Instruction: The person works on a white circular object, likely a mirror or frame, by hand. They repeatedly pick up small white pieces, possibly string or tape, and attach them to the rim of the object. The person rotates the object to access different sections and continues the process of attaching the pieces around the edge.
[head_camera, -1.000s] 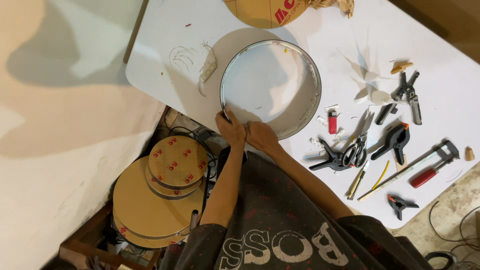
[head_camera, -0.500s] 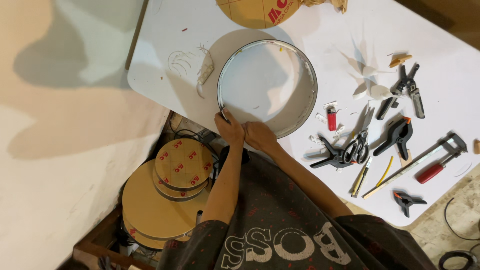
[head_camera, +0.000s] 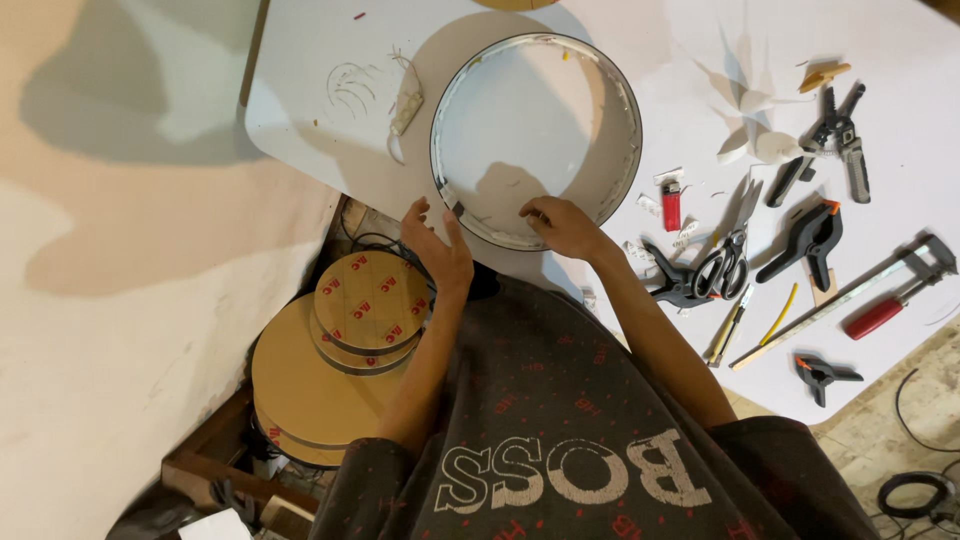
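**Both hands at the near rim of a round tray**

The round shallow tray (head_camera: 536, 135), white inside with a thin dark outer wall, lies flat on the white counter (head_camera: 300, 90) close to its near edge, within easy reach of both arms. A pale strip lines its inner wall. The left hand (head_camera: 437, 243) sits at the near-left rim, fingers loosely spread, fingertips by the wall, seemingly steadying it. The right hand (head_camera: 562, 222) rests on the near rim, fingers curled; whether it pinches anything cannot be told. To the right lie scissors (head_camera: 728, 262), a red lighter (head_camera: 671, 205) and black clamps (head_camera: 812, 235). Brown discs (head_camera: 345, 345) are stacked below the counter.
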